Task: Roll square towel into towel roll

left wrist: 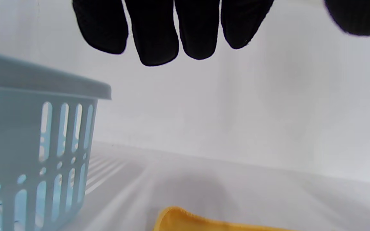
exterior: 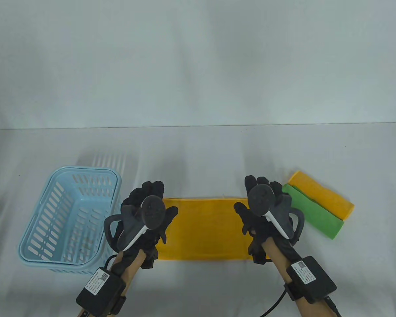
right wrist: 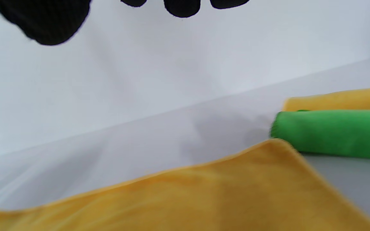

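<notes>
At the bottom of the table view, nearest the camera, two forearms are reaching up into the frame, each wearing a black box strapped at the wrist. The left hand [exterior: 145, 211] is hovering over the left end of the yellow towel [exterior: 204, 228], its fingers [left wrist: 154, 35] hanging straight and loose with nothing in them. The right hand [exterior: 262, 211] is sitting over the towel's right end, its fingertips [right wrist: 181, 8] likewise relaxed and holding nothing; whether either palm is pressing on the cloth cannot be told.

The towel is lying flat on the white counter [exterior: 198, 152] in the lower centre of the frame, stretched as a wide band between the two hands.

At the left of the frame a light blue slotted basket [exterior: 36, 231] is standing just beside the left hand. At the right, a green towel roll [exterior: 316, 214] and a yellow towel roll [exterior: 323, 194] are lying side by side, touching, angled toward the lower right.
</notes>
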Tool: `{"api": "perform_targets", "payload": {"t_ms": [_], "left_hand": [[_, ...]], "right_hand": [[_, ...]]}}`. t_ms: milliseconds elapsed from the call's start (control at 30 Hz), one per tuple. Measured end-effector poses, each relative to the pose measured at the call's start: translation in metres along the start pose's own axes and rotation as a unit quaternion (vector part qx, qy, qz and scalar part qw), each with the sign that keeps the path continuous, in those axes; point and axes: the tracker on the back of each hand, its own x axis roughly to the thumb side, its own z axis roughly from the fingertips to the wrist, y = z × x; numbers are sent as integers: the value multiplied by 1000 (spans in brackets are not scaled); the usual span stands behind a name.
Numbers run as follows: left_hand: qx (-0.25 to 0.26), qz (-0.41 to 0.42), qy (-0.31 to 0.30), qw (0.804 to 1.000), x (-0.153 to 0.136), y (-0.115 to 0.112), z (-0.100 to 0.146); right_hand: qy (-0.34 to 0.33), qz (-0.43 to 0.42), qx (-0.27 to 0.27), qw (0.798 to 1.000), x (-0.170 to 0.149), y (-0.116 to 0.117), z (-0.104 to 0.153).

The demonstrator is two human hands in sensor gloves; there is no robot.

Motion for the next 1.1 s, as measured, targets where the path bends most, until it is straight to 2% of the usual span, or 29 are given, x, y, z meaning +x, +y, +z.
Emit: {"api": "perform_targets", "payload": {"t_ms": [167,267,400,600,767,900,967,1100], "left_hand": [[57,15,-12,998,-12,7,22],[63,20,-15,998,-17,7,28],[71,33,-19,997,-22,12,34],[72,42,-11,996,-30,15,35],[70,54,-4,996,-37,16,35],[73,60,0,996,-39,18,36],[73,62,0,995,-40,18,35],[71,67,0,995,-41,18,35]], "right_hand": [[-68,-8,27,997,33,19,16],[-106,-13,54,993,50,35,22],[-143,-4,104,984,75,70,29],[-173,19,173,969,106,117,33],[-192,24,220,956,126,143,36],[-233,-1,275,933,143,161,39],[-233,6,287,929,149,168,39],[-222,39,269,936,160,176,36]]}}
